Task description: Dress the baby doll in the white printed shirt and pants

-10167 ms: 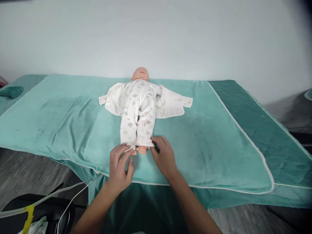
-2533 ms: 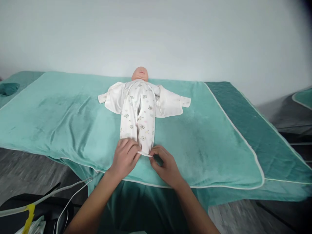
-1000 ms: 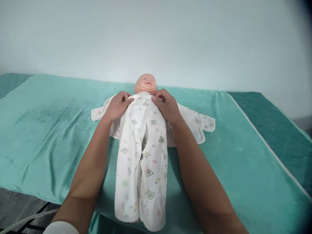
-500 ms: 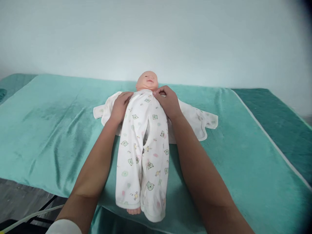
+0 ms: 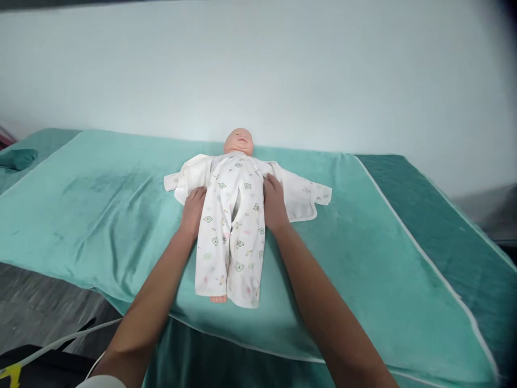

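A baby doll lies on its back on a teal blanket, head toward the wall. White printed trousers cover its body and legs, and one bare foot shows at the lower hem. An open white jacket is spread under it to both sides. My left hand rests flat against the doll's left side at the waist. My right hand lies flat against the other side. Both hands have fingers extended and hold nothing.
The blanket lies on a darker green padded table against a pale wall. A rolled teal cloth sits at the far left. White cables and a dark object are on the floor at lower left.
My hands have slid down from the doll's chest near the neck to its waist sides. The camera has pulled back, so the doll looks smaller and more of the table shows.
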Motion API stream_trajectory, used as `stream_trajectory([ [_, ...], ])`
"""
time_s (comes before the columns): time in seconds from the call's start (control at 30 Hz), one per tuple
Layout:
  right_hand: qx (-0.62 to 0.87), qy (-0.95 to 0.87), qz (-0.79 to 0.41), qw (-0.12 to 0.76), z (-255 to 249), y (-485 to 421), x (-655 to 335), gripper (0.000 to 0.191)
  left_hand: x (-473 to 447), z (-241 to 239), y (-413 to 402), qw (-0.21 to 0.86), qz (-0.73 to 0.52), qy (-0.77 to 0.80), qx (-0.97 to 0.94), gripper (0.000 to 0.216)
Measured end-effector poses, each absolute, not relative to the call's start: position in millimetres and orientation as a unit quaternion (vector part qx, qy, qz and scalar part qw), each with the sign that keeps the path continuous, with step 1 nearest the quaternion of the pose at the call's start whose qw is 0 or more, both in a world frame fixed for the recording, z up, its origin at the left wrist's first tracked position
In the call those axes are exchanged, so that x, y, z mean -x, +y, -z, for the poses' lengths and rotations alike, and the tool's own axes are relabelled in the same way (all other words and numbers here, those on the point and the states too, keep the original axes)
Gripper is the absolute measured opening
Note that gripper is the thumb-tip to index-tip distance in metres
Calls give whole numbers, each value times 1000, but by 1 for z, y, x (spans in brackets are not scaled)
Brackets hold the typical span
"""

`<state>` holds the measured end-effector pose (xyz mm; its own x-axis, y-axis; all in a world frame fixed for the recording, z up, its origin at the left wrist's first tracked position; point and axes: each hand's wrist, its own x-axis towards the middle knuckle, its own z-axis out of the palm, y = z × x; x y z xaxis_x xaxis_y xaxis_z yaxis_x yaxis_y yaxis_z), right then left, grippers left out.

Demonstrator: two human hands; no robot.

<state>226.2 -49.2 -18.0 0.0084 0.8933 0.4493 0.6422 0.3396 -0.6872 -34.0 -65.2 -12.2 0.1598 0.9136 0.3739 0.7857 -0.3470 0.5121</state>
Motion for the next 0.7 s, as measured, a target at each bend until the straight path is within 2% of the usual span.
stream_trajectory([
  [0.13, 528, -771, -106, 341, 15, -105, -225, 43, 34, 10, -106, 104, -314, 547, -769, 37],
  [0.27, 531, -783, -98, 309, 9, -136, -227, 39, 26, 4, -116, 133, -338, 526, -769, 31],
  [0.53, 590, -766, -71, 246, 11, -124, -232, 42, 2, 8, -97, 222, -422, 523, -707, 30],
  [0.7, 584, -777, -65, 223, 12, -108, -237, 44, -13, 12, -90, 253, -462, 537, -660, 18],
])
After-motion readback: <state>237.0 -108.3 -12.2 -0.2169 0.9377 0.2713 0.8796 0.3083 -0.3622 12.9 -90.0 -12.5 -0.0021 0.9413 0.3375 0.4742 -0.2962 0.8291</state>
